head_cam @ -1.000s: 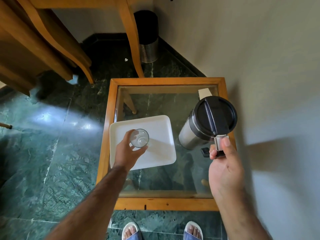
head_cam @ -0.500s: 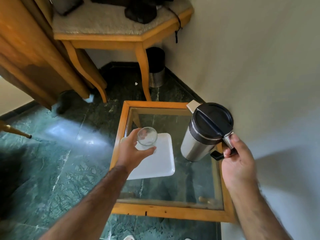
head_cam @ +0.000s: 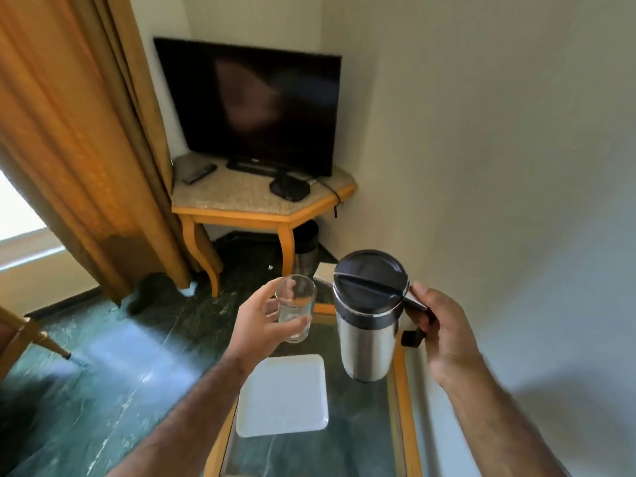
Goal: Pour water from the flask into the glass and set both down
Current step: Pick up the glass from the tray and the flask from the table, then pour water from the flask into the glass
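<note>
My left hand [head_cam: 256,325] holds a clear glass [head_cam: 295,306] upright in the air, fingers wrapped around its lower half. A steel flask [head_cam: 366,325] with a black lid hangs upright just right of the glass, and my right hand [head_cam: 444,333] grips its black handle. Glass and flask are a small gap apart, both lifted above the glass-topped side table [head_cam: 407,407]. A white square tray [head_cam: 284,395] lies empty on the table below them.
A corner stand [head_cam: 261,204] with a dark television [head_cam: 254,105], a remote and a black box stands ahead. A steel bin [head_cam: 306,251] sits under it. Orange curtains [head_cam: 79,132] hang at left; the wall runs close on the right.
Both hands have lifted the glass and the flask higher above the table and brought them closer together. The view has tilted up, so the television and curtains now show.
</note>
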`<state>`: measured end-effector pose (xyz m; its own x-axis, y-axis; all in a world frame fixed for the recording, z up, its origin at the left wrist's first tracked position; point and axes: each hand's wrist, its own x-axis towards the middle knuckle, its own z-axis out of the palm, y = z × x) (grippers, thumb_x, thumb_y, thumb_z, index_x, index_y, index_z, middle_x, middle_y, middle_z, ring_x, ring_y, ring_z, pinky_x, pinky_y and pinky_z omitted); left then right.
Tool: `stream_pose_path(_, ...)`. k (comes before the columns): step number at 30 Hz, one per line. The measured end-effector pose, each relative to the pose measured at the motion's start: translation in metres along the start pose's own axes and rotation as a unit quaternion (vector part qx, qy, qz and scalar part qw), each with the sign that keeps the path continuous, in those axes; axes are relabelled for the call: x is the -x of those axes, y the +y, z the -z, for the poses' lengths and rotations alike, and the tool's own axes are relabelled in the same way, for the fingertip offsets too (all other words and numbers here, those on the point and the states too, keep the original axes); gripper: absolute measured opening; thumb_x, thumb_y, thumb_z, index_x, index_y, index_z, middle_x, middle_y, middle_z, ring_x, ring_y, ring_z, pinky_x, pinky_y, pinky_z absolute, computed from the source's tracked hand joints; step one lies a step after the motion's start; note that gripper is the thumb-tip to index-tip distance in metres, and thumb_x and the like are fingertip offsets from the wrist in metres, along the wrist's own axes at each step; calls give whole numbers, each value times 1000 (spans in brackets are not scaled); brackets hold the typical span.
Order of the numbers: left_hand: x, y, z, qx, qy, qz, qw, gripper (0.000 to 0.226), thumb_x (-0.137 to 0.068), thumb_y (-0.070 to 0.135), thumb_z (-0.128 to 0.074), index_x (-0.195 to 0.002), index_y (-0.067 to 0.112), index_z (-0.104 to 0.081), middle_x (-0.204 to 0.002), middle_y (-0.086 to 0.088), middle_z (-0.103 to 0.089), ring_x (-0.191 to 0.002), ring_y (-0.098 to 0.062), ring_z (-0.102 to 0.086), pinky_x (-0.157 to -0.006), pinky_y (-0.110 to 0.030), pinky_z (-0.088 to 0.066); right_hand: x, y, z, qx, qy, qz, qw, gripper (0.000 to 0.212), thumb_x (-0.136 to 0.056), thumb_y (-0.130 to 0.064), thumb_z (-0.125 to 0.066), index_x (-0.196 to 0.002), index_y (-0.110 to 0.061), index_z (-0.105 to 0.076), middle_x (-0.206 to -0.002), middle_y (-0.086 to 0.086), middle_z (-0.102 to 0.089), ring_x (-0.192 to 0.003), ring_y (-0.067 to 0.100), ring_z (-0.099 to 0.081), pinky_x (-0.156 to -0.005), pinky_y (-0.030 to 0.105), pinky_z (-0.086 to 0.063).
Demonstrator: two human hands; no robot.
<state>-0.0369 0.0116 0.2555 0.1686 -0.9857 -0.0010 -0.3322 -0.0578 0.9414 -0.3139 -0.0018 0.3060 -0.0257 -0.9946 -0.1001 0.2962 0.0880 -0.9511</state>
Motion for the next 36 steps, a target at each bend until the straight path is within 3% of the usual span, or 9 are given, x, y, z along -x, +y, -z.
stream_pose_path(2,4,25,9,-8,-1,-13,1000,68,-75,21,-91,-135,26,-60,-125,5,-67,-121,-19,-63,-101,-35,-54,5,-29,-13,29,-34,18,999,34,-68,-48,-77,-50,-27,-56,-51,-12,-47,-47,6,-46,-43,17,-39)
stream_pose_path(5,11,54,23,-11,5,-21,1000,73,-74,22,-92,-139,22,-59,-129,2,-67,-124,-20,-61,-105,-46,-55,12,-68,-30,51,-77,30,995,35,-72,-48,-75,-47,-28,-60,-48,-17,-52,-44,1,-50,-43,12,-41)
stream_pose_path(10,26,86,40,-11,24,-28,999,77,-71,26,-94,-140,27,-58,-126,11,-65,-118,-12,-61,-104,-43,-55,20,-121,-53,66,-111,22,991,38,-70,-47,-78,-48,-25,-57,-45,-13,-51,-42,1,-52,-39,15,-40)
stream_pose_path(15,35,106,57,-8,26,-39,999,80,-70,29,-94,-140,28,-58,-127,11,-67,-120,-15,-62,-102,-44,-56,21,-162,-73,146,-120,36,981,47,-74,-48,-80,-53,-28,-42,-51,-7,-30,-51,13,-25,-51,29,-23)
stream_pose_path(20,40,121,69,-8,29,-52,998,75,-68,28,-94,-133,39,-58,-123,19,-65,-115,-6,-60,-92,-31,-54,17,-195,-95,212,-158,35,964,49,-79,-44,-78,-49,-27,-43,-49,-2,-29,-50,14,-21,-55,37,-17)
stream_pose_path(24,44,127,75,-4,33,-54,998,73,-68,29,-94,-127,48,-55,-121,24,-62,-112,-5,-60,-91,-31,-54,14,-215,-110,266,-187,38,945,50,-72,-55,-80,-47,-28,-45,-47,-4,-30,-46,13,-22,-47,28,-21)
stream_pose_path(30,45,131,79,-7,34,-67,997,79,-66,35,-93,-138,32,-60,-125,15,-67,-115,-10,-63,-94,-40,-58,9,-242,-129,327,-209,39,921,49,-78,-51,-81,-50,-28,-49,-46,-5,-34,-45,13,-25,-44,24,-25)
stream_pose_path(36,44,136,88,-2,34,-72,997,76,-64,37,-93,-134,36,-62,-123,13,-69,-114,-13,-66,-91,-42,-61,7,-262,-146,380,-228,35,896,53,-83,-49,-81,-44,-27,-53,-46,-8,-36,-43,10,-27,-46,26,-24)
